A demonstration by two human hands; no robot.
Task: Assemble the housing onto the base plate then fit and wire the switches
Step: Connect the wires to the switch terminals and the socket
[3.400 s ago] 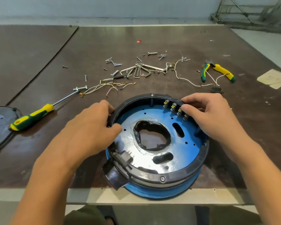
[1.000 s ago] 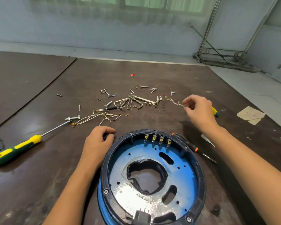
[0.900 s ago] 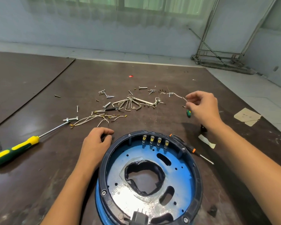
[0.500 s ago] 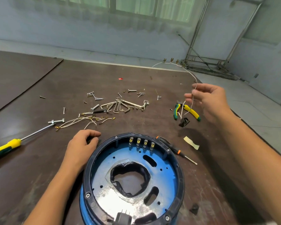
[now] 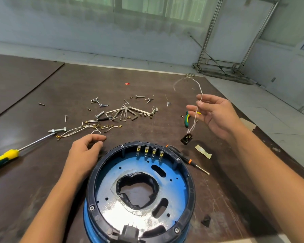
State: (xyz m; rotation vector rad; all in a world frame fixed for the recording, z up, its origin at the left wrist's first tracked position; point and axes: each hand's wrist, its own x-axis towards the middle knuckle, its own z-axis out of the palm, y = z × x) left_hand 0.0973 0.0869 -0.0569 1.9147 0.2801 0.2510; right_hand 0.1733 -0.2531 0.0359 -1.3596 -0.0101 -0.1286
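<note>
The black ring housing (image 5: pixel 95 172) sits on the blue base plate (image 5: pixel 175 188) near the table's front edge, with several brass-tipped terminals (image 5: pixel 149 152) along its far inner wall. My right hand (image 5: pixel 216 114) is raised above the table to the right, pinching a white wire harness (image 5: pixel 198 92). A small black switch (image 5: pixel 187 138) dangles from the harness below the hand. My left hand (image 5: pixel 84 151) rests on the table against the housing's left rim, fingers loosely curled, holding nothing.
Loose bolts and hex keys (image 5: pixel 125 113), more white wires (image 5: pixel 88 128), a yellow-green screwdriver (image 5: pixel 5 157), green-yellow pliers (image 5: pixel 187 118), a small orange-tipped screwdriver (image 5: pixel 188 161), tape scrap (image 5: pixel 203 150) and a small black part (image 5: pixel 205 220) lie on the dark table.
My right hand picked the wire harness off the table and lifted it, so the black switch now hangs in the air. My left hand stayed by the housing.
</note>
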